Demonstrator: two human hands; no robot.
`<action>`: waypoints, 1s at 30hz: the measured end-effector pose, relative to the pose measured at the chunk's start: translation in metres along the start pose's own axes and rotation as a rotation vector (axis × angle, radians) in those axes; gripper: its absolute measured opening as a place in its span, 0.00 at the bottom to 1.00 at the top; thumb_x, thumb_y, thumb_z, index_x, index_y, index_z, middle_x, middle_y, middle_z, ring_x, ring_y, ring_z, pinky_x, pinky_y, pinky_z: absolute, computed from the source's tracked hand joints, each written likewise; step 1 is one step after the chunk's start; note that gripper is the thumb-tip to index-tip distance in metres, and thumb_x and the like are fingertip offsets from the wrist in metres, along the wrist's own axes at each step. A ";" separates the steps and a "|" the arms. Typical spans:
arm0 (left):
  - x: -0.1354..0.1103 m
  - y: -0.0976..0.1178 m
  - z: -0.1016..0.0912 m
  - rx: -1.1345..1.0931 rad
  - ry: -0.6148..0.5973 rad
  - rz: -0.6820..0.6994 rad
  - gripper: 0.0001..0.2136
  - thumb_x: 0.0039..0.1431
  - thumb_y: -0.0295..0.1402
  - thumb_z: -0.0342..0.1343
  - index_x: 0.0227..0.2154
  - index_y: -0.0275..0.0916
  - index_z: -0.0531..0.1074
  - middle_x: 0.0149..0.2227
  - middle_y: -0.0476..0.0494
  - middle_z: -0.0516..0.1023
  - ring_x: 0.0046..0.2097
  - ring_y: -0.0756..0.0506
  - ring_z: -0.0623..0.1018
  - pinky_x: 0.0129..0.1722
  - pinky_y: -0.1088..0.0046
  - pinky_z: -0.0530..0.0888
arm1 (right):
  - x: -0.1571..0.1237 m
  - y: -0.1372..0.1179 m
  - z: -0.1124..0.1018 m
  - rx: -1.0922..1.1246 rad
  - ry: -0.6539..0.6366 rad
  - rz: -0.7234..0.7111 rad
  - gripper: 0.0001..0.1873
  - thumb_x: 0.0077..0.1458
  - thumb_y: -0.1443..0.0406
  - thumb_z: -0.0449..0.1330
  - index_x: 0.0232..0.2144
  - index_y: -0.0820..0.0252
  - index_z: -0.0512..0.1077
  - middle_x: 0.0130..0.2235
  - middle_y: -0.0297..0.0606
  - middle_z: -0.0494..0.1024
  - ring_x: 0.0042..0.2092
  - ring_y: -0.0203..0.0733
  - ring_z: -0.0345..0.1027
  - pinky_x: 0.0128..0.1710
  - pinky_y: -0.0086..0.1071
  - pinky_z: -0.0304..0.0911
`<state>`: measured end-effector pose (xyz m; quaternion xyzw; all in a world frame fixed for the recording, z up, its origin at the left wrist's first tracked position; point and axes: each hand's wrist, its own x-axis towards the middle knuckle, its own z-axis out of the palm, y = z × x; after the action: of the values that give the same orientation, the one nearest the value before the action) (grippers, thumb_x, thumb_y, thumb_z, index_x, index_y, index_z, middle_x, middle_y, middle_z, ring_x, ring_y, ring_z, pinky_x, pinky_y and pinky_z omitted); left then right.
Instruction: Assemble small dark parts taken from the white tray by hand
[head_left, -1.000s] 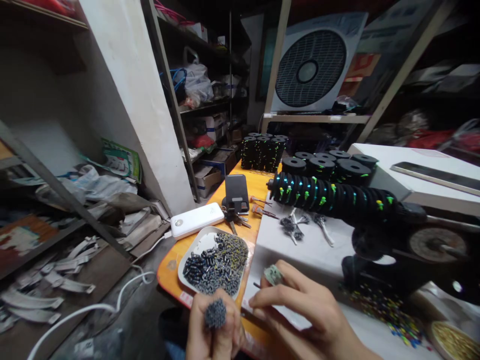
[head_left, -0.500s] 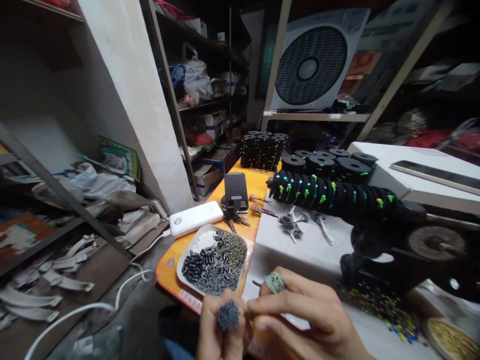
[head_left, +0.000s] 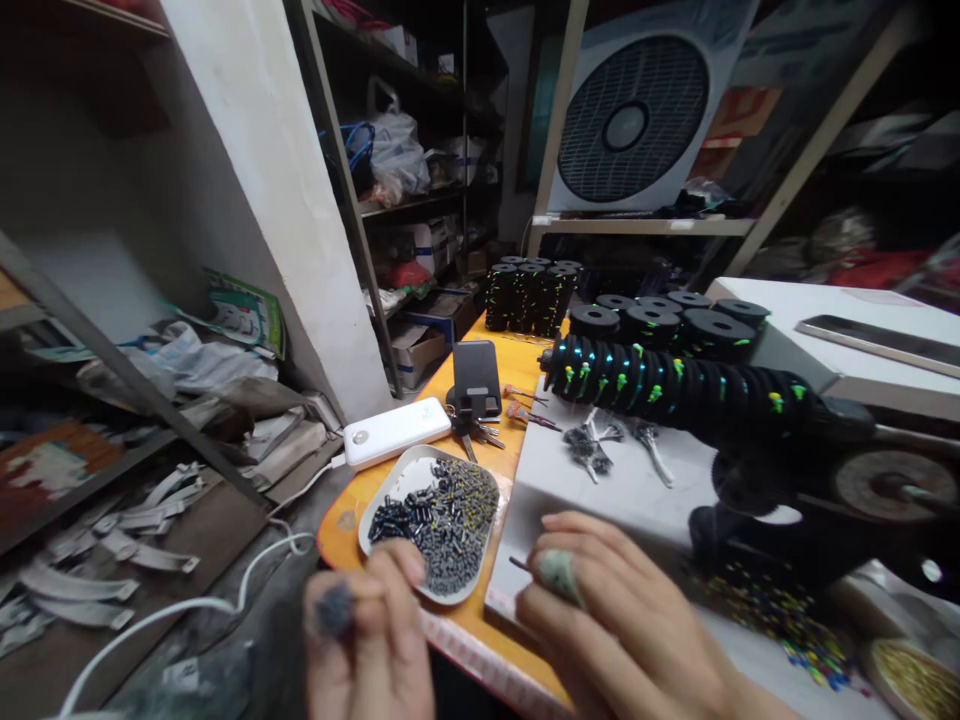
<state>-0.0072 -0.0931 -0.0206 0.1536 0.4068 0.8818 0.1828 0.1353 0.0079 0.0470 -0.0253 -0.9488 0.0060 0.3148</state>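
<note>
Down at the near edge of the orange tabletop (head_left: 517,385), the left hand (head_left: 371,640) is closed around a dark bundle of small parts (head_left: 335,610), blurred. Beside it the right hand (head_left: 630,630) rests on a white board (head_left: 622,490), fingers loosely curled; whether it grips anything cannot be told. A white tray (head_left: 397,485) of small dark capacitors (head_left: 442,520) sits just beyond the left hand. Cluttered metal shelves (head_left: 420,205) and a boxed fan (head_left: 630,120) crowd the room.

Dim, wide-angle warp (foreground motion-blurred)
</note>
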 end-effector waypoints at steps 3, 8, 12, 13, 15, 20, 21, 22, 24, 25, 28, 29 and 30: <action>0.046 0.011 -0.019 0.074 -0.182 0.012 0.17 0.67 0.38 0.55 0.25 0.38 0.59 0.25 0.52 0.58 0.33 0.51 0.68 0.45 0.73 0.72 | 0.005 0.004 -0.006 -0.050 0.056 0.090 0.12 0.61 0.74 0.50 0.45 0.61 0.66 0.34 0.46 0.75 0.36 0.44 0.72 0.34 0.35 0.68; 0.125 0.001 -0.022 0.889 -0.745 0.042 0.05 0.68 0.34 0.48 0.40 0.38 0.66 0.38 0.44 0.71 0.40 0.44 0.71 0.43 0.65 0.68 | 0.009 0.004 -0.001 0.077 0.052 0.137 0.06 0.64 0.73 0.51 0.39 0.60 0.66 0.30 0.39 0.69 0.31 0.39 0.65 0.28 0.30 0.61; 0.153 -0.020 -0.002 1.145 -1.024 0.151 0.07 0.59 0.23 0.49 0.33 0.36 0.72 0.37 0.42 0.71 0.42 0.42 0.71 0.49 0.61 0.65 | 0.006 0.006 0.006 0.147 0.070 0.161 0.05 0.62 0.74 0.54 0.35 0.61 0.67 0.30 0.37 0.66 0.31 0.37 0.61 0.28 0.28 0.57; 0.155 -0.023 0.002 1.177 -1.081 0.171 0.09 0.58 0.21 0.49 0.32 0.36 0.73 0.37 0.43 0.71 0.42 0.42 0.71 0.49 0.61 0.65 | 0.006 0.007 0.006 0.163 0.073 0.166 0.05 0.62 0.74 0.55 0.35 0.61 0.67 0.29 0.37 0.66 0.31 0.36 0.60 0.28 0.28 0.56; 0.156 -0.028 0.007 1.223 -1.146 0.201 0.08 0.58 0.21 0.50 0.31 0.35 0.73 0.36 0.44 0.71 0.40 0.44 0.71 0.47 0.62 0.66 | 0.004 0.009 0.006 0.186 0.072 0.174 0.06 0.61 0.75 0.55 0.35 0.61 0.68 0.29 0.37 0.66 0.31 0.36 0.59 0.28 0.27 0.55; 0.157 -0.030 0.010 1.243 -1.154 0.204 0.07 0.57 0.21 0.53 0.26 0.35 0.70 0.33 0.47 0.70 0.36 0.47 0.69 0.42 0.65 0.66 | 0.001 0.011 0.005 0.212 0.067 0.176 0.06 0.60 0.75 0.56 0.34 0.62 0.69 0.29 0.37 0.66 0.30 0.36 0.59 0.27 0.28 0.54; 0.157 -0.029 0.011 1.227 -1.133 0.192 0.07 0.56 0.20 0.53 0.26 0.35 0.70 0.31 0.48 0.70 0.34 0.47 0.69 0.41 0.66 0.65 | 0.000 0.012 0.006 0.214 0.062 0.180 0.06 0.61 0.75 0.56 0.35 0.62 0.70 0.29 0.37 0.66 0.30 0.36 0.59 0.27 0.28 0.54; 0.157 -0.027 0.011 1.204 -1.102 0.176 0.06 0.54 0.19 0.54 0.26 0.35 0.70 0.30 0.49 0.69 0.33 0.47 0.68 0.40 0.67 0.65 | 0.000 0.012 0.006 0.210 0.058 0.186 0.06 0.61 0.75 0.56 0.35 0.63 0.71 0.29 0.37 0.66 0.30 0.36 0.59 0.27 0.28 0.53; 0.155 -0.021 0.011 1.134 -0.996 0.130 0.05 0.52 0.20 0.55 0.26 0.35 0.70 0.27 0.49 0.69 0.31 0.47 0.67 0.37 0.68 0.63 | 0.001 0.011 0.007 0.195 0.061 0.187 0.07 0.61 0.75 0.56 0.36 0.63 0.73 0.28 0.37 0.65 0.29 0.36 0.58 0.26 0.29 0.52; 0.152 -0.017 0.010 1.082 -0.928 0.099 0.04 0.52 0.22 0.56 0.26 0.35 0.71 0.26 0.49 0.68 0.30 0.47 0.67 0.35 0.69 0.62 | 0.002 0.011 0.007 0.191 0.073 0.186 0.07 0.60 0.75 0.57 0.35 0.62 0.74 0.27 0.37 0.65 0.29 0.36 0.58 0.26 0.28 0.51; 0.127 -0.004 0.006 0.836 -0.730 -0.021 0.06 0.57 0.32 0.57 0.27 0.36 0.70 0.25 0.50 0.66 0.28 0.49 0.65 0.31 0.72 0.61 | 0.005 0.009 0.007 0.217 0.135 0.195 0.08 0.58 0.76 0.58 0.33 0.61 0.75 0.27 0.37 0.66 0.29 0.36 0.60 0.26 0.28 0.52; 0.114 0.000 0.005 0.721 -0.689 -0.063 0.09 0.58 0.36 0.58 0.27 0.36 0.68 0.26 0.49 0.67 0.30 0.49 0.67 0.33 0.73 0.63 | 0.006 0.008 0.007 0.236 0.156 0.201 0.08 0.57 0.76 0.59 0.33 0.61 0.75 0.27 0.37 0.67 0.30 0.36 0.60 0.26 0.27 0.52; 0.099 0.002 0.004 0.602 -0.664 -0.119 0.13 0.60 0.41 0.57 0.27 0.37 0.66 0.27 0.49 0.67 0.31 0.49 0.67 0.32 0.74 0.63 | 0.007 0.007 0.007 0.250 0.175 0.209 0.09 0.56 0.76 0.59 0.33 0.61 0.75 0.27 0.37 0.68 0.30 0.36 0.61 0.26 0.27 0.53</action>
<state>-0.0939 -0.0477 -0.0044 0.4509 0.5725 0.6151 0.3009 0.1258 0.0150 0.0448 -0.0849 -0.9019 0.1543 0.3944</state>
